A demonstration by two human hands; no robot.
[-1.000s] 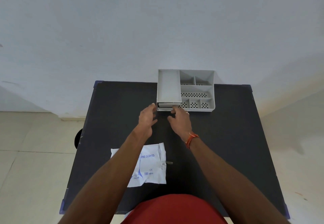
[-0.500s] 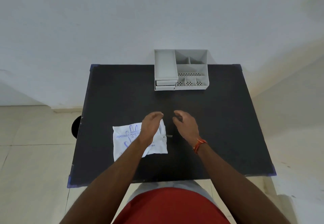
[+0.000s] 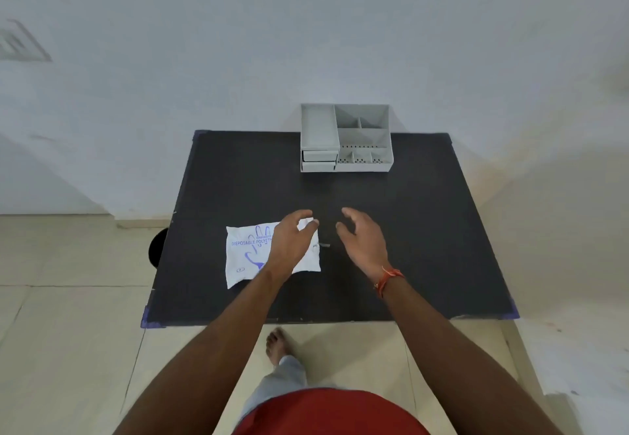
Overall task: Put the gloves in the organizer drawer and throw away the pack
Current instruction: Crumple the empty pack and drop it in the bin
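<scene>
A white pack of disposable gloves (image 3: 245, 257) with blue print lies flat on the black table (image 3: 425, 230), left of centre. My left hand (image 3: 291, 240) hovers over the pack's right end, fingers curled and apart, holding nothing. My right hand (image 3: 362, 240) is just right of the pack, open, with an orange thread on the wrist. A small dark bit (image 3: 325, 245) lies beside the pack's right edge. The grey organizer (image 3: 345, 138) stands at the table's far edge; its two drawers (image 3: 319, 160) on the left front look closed.
A dark round object (image 3: 158, 247) shows on the floor by the table's left edge. My bare foot (image 3: 277, 346) is on the tiled floor in front of the table. A white wall stands behind the table.
Both hands have pulled back from the organizer's drawers to the pack near the table's middle. The camera has risen and drawn back, showing more of the table and floor.
</scene>
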